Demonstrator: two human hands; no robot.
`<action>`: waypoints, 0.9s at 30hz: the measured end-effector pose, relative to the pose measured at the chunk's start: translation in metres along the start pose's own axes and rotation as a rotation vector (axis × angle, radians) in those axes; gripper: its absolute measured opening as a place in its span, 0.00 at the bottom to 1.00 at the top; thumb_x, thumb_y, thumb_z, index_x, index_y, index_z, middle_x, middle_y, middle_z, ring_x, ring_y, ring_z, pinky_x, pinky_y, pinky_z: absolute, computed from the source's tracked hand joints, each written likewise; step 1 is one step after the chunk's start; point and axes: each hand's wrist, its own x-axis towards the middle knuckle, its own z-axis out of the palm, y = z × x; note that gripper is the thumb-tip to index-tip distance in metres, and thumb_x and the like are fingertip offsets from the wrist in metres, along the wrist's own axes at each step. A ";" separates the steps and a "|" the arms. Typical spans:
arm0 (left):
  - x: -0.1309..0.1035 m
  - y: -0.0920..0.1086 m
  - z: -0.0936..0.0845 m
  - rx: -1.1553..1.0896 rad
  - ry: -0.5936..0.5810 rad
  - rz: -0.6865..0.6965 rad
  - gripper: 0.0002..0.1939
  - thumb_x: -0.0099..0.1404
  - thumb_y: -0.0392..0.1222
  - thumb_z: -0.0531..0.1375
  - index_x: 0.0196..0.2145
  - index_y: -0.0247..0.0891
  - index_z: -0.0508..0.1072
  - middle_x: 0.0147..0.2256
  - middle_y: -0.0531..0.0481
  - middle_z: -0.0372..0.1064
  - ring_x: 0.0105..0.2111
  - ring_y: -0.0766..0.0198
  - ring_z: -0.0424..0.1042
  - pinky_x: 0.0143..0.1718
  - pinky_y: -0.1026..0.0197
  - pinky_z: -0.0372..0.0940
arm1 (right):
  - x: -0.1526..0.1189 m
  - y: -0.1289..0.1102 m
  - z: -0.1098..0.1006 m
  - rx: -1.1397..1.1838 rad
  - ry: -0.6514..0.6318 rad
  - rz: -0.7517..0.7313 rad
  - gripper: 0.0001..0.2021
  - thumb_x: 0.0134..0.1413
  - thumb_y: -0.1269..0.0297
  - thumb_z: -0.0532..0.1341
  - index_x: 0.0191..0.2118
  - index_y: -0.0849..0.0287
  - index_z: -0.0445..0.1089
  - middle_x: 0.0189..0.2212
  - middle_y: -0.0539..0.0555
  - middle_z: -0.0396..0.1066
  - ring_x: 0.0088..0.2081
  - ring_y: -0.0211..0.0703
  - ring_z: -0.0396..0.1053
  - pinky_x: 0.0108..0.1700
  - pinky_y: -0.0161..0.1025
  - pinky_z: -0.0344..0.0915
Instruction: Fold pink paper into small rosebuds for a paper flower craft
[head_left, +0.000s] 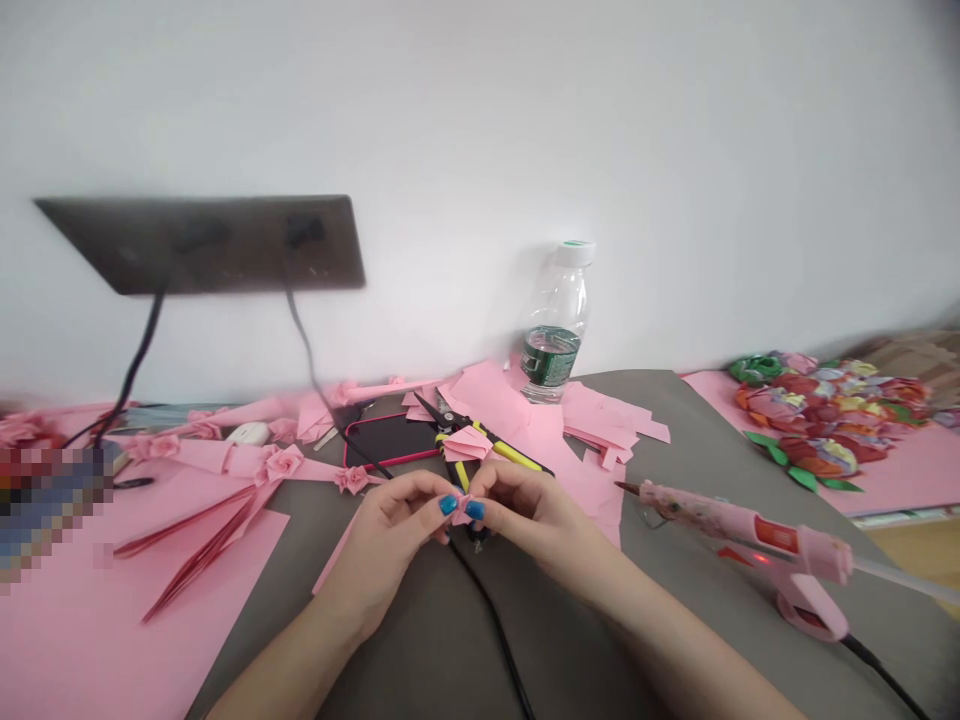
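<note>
Between both sets of fingertips is a small piece of folded pink paper (463,513), mostly covered by the thumbs. My left hand (401,525) pinches it from the left, and my right hand (525,510) pinches it from the right. Just beyond the hands lie yellow-and-black handled pliers (514,448) with dark jaws. Small pink paper pieces (466,443) rest on top of their handles. A phone with a pink edge (390,440) lies behind my left hand. To the left, folded pink paper strips carry paper roses (281,463).
A pink glue gun (757,535) with a lit red light lies at the right. A water bottle (553,335) stands against the wall among pink scraps (607,415). Colourful paper flowers (817,430) sit far right. A black cable (491,610) runs under the hands. Pink sheets (97,640) lie left.
</note>
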 end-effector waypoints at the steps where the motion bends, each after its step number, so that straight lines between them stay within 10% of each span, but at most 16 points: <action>1: 0.000 -0.001 0.000 -0.026 0.011 -0.006 0.09 0.58 0.46 0.70 0.30 0.37 0.80 0.29 0.51 0.73 0.31 0.65 0.69 0.31 0.66 0.63 | 0.001 0.000 0.000 0.005 0.008 0.005 0.20 0.54 0.45 0.66 0.29 0.59 0.67 0.26 0.49 0.66 0.28 0.37 0.62 0.31 0.35 0.59; 17: -0.001 0.001 0.000 -0.373 -0.024 -0.206 0.11 0.52 0.37 0.75 0.28 0.35 0.77 0.25 0.54 0.73 0.27 0.71 0.72 0.30 0.71 0.68 | 0.000 -0.002 0.001 0.176 -0.011 0.122 0.18 0.48 0.50 0.71 0.31 0.59 0.70 0.27 0.49 0.70 0.31 0.38 0.67 0.35 0.35 0.64; 27: 0.001 -0.003 0.002 -0.284 0.057 -0.158 0.15 0.53 0.45 0.74 0.36 0.36 0.81 0.29 0.51 0.74 0.29 0.68 0.72 0.29 0.68 0.71 | -0.004 0.004 0.004 -0.595 0.222 -0.508 0.07 0.62 0.72 0.59 0.33 0.57 0.70 0.31 0.52 0.67 0.31 0.39 0.66 0.31 0.36 0.64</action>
